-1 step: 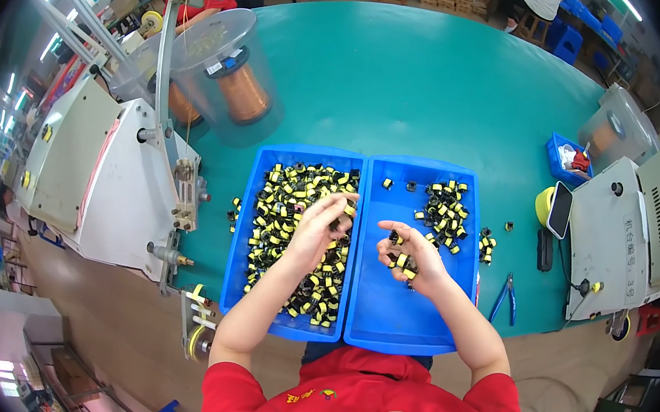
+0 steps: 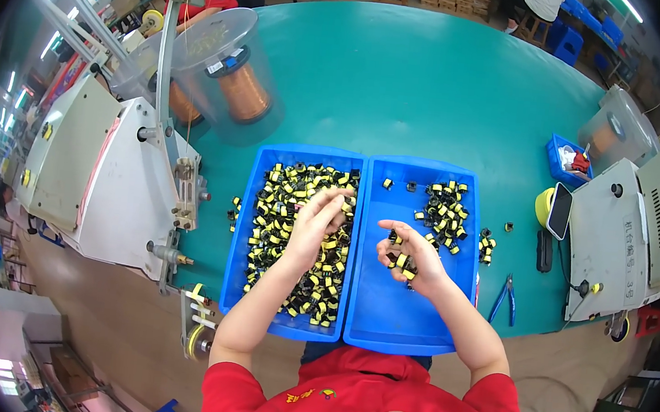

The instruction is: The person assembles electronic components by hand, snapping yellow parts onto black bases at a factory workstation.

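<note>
Small black coil bobbins (image 2: 272, 224) wrapped with yellow tape fill the left blue bin (image 2: 233, 276) in a deep heap. Over its right side is my left hand (image 2: 317, 225), fingers bent toward the thumb, with one bobbin (image 2: 348, 206) at the fingertips. Across the bins' shared wall, my right hand (image 2: 422, 261) hovers above the right blue bin (image 2: 382, 322). Its palm is turned inward and the fingers curl around several taped bobbins (image 2: 402, 262). A smaller pile of bobbins (image 2: 446, 213) lies in that bin's far right part.
Loose bobbins (image 2: 487, 245) lie right of the bins, near blue-handled pliers (image 2: 505, 298). White machines (image 2: 137, 187) flank the green table (image 2: 374, 75). Copper wire spools (image 2: 244, 94) stand in clear tubs at left. A phone (image 2: 559, 210) and small blue basket (image 2: 557, 160) are at right.
My left hand has shifted slightly left, and a yellow-taped bobbin now shows by its fingertips. My right hand stays where it was with its bobbins.
</note>
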The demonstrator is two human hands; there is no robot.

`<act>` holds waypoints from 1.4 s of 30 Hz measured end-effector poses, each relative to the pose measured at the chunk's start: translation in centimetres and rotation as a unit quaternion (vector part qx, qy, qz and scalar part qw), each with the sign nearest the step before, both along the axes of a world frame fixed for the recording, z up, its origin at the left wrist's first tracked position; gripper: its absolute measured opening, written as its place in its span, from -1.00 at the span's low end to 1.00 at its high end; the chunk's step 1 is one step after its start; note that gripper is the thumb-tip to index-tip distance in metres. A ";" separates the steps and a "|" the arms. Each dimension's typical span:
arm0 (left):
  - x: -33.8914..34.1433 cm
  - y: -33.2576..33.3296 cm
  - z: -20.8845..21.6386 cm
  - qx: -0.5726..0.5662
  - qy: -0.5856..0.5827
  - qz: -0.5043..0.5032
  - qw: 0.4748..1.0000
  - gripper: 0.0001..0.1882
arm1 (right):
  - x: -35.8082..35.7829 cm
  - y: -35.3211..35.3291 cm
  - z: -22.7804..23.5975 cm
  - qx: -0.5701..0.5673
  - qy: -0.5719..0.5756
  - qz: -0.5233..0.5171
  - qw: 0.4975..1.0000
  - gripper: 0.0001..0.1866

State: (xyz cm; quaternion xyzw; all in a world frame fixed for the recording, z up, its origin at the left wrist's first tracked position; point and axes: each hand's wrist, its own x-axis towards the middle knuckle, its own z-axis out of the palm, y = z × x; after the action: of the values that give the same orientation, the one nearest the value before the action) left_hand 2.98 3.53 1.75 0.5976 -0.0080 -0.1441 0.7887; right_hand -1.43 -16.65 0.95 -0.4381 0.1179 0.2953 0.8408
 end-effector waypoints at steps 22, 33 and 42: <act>-1.5 -1.6 -1.0 -0.196 0.103 -0.110 0.969 -0.66 | 2.0 -2.6 -3.2 0.214 0.241 -0.082 0.943 -0.67; -1.2 -0.9 -1.0 -0.291 0.132 -0.123 0.940 -0.62 | 1.3 -1.3 -0.4 0.206 0.170 -0.065 0.961 -0.59; -0.7 -0.5 -0.3 0.351 -0.330 0.094 0.871 -0.77 | 0.6 -0.8 0.1 0.011 0.014 0.044 0.999 -0.59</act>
State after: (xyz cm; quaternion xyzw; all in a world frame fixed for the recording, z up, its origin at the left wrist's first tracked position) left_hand 2.31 3.05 1.45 0.8459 -0.1607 0.1430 0.4880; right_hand -0.86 -17.43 1.02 -0.4293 0.1068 0.3390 0.8303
